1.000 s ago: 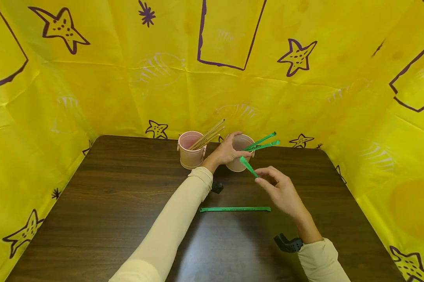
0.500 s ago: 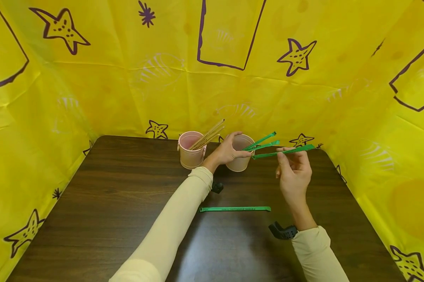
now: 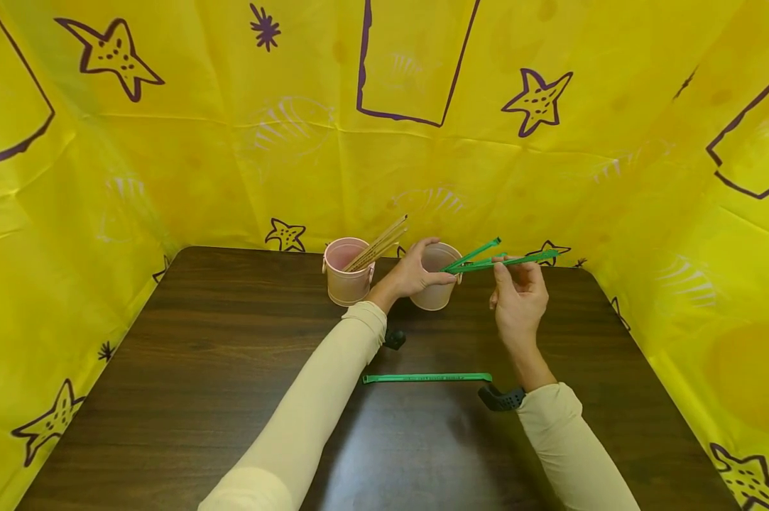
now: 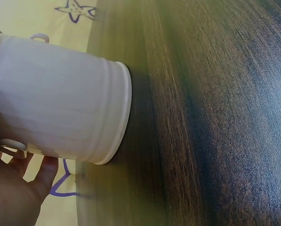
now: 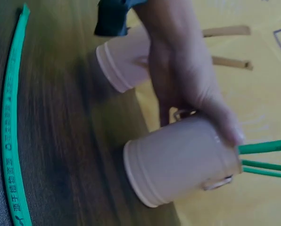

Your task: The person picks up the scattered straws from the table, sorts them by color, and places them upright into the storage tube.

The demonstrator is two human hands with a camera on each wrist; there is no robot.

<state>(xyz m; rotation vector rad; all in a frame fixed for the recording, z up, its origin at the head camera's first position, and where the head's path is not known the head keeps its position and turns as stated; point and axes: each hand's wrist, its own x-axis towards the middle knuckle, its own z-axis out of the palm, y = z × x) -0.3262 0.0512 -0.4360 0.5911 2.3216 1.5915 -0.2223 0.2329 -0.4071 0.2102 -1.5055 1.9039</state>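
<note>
My left hand (image 3: 415, 274) grips the right-hand pink bucket (image 3: 430, 297) at its rim, thumb on the near side. In the left wrist view that bucket (image 4: 60, 99) stands on its base. Green wrapped straws (image 3: 484, 248) lean out of it to the right. My right hand (image 3: 522, 301) pinches another green wrapped straw (image 3: 542, 256), held slanting with its left end at the bucket mouth, overlapping the others. One more green wrapped straw (image 3: 427, 377) lies crosswise on the table; printed lettering shows on this straw (image 5: 9, 136) in the right wrist view.
A second pink bucket (image 3: 348, 287) with several tan straws (image 3: 384, 243) stands just left of the first. Both are near the back edge of the dark wooden table (image 3: 231, 369). Yellow patterned cloth (image 3: 218, 177) hangs behind and at both sides.
My right hand has gone up and forward, turning the green straw from pointing up-left to slanting up-right, then moved left to bring its end to the bucket mouth. My left hand stays put.
</note>
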